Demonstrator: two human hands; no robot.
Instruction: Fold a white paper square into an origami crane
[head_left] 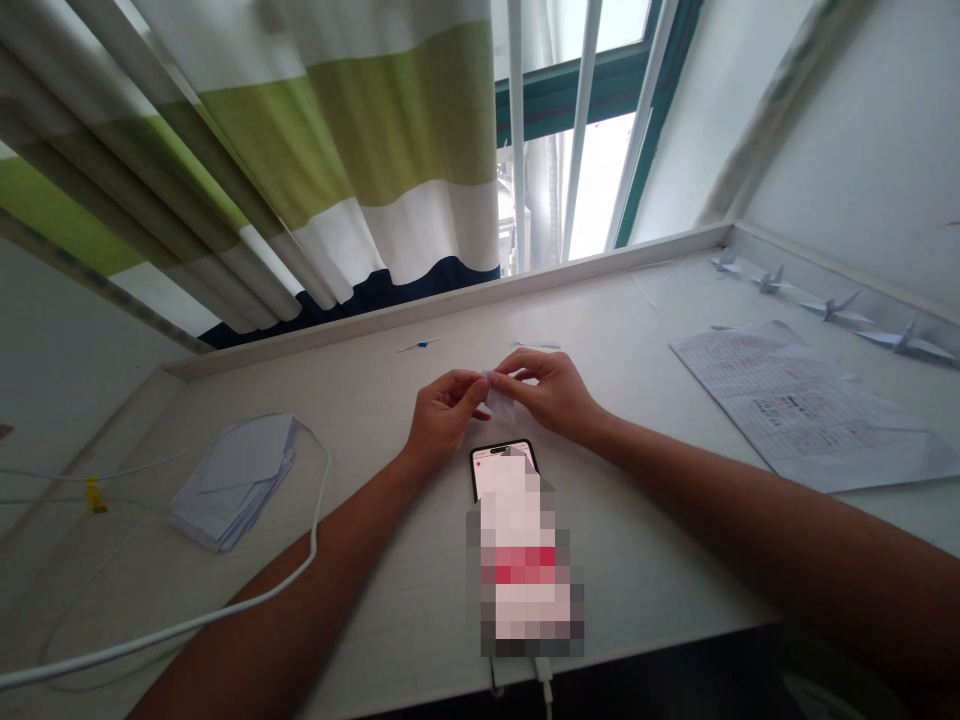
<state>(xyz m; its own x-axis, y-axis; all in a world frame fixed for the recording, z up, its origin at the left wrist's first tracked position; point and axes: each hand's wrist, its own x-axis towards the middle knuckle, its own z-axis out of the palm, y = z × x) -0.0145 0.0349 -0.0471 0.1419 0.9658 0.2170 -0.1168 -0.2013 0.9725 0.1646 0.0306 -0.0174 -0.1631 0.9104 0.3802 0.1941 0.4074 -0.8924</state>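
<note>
Between my hands, over the middle of the white desk, is a small piece of folded white paper [501,404]. My left hand [446,410] pinches its upper left edge between thumb and fingers. From the other side, my right hand [551,385] grips the same edge, thumb and index finger meeting close to the left fingertips. The fingers partly hide the paper, so its exact folds cannot be made out. Just below the hands lies a phone [504,460] with its screen lit and mostly blurred out.
Several folded paper cranes [831,308] line the right edge of the desk [360,620]. Near them lies a printed sheet [814,405]. A stack of white paper [240,470] sits at left beside a white cable [322,500], which crosses over my left forearm. A curtain [345,130] hangs behind.
</note>
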